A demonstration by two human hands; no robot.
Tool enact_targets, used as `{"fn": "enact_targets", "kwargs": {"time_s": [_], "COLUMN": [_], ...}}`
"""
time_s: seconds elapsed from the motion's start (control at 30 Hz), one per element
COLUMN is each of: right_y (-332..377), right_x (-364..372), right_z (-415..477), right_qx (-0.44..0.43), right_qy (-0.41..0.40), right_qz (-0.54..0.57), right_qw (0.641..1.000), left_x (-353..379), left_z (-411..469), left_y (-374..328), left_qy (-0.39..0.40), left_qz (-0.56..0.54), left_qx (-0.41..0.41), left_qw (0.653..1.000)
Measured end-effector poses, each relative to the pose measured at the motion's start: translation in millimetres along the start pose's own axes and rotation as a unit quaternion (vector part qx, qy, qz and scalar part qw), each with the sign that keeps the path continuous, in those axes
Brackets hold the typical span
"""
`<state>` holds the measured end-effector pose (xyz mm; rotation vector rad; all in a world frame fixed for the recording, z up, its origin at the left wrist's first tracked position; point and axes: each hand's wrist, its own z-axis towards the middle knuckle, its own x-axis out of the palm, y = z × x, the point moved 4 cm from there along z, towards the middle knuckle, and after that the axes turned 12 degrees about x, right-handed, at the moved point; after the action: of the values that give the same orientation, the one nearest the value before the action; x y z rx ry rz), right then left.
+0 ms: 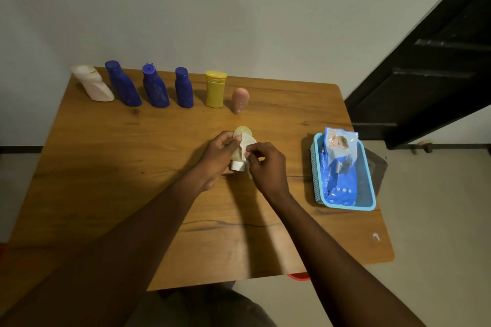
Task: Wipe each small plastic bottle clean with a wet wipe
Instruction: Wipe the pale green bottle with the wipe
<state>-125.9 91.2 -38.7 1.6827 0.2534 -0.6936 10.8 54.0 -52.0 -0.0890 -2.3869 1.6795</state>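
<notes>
Over the middle of the wooden table (pixel 111 194), my left hand (pixel 216 158) grips a small pale yellow bottle (pixel 242 131) with its white cap (pixel 237 166) turned toward me. My right hand (pixel 265 164) pinches a white wet wipe (pixel 245 144) against the bottle's side. Along the far edge stands a row of bottles: a white one (pixel 93 83), three blue ones (pixel 122 85) (pixel 155 87) (pixel 183 89), a yellow one (pixel 215 90) and a small pink one (pixel 240 101).
A light blue basket (pixel 370 194) at the table's right edge holds a blue pack of wet wipes (pixel 338 167). A dark door (pixel 430 61) stands at the right. A wall runs behind the table's far edge.
</notes>
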Motion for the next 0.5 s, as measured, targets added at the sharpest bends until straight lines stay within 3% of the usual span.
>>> {"fn": "enact_targets", "kwargs": {"time_s": [0.23,0.5], "right_y": [17,18], "right_x": [-11,0], "right_z": [18,-18], "right_qx": [-0.002,-0.071], "right_qy": [-0.073,0.005], "right_qz": [-0.007,-0.047], "right_qw": [0.997,0.996], "left_x": [7,0], "left_z": [-4,0], "left_y": [-5,-9], "left_qy": [0.015,-0.024], "left_qz": [-0.002,-0.013], "left_qx": [0.004,0.006], "left_qw": [1.0,1.0]}}
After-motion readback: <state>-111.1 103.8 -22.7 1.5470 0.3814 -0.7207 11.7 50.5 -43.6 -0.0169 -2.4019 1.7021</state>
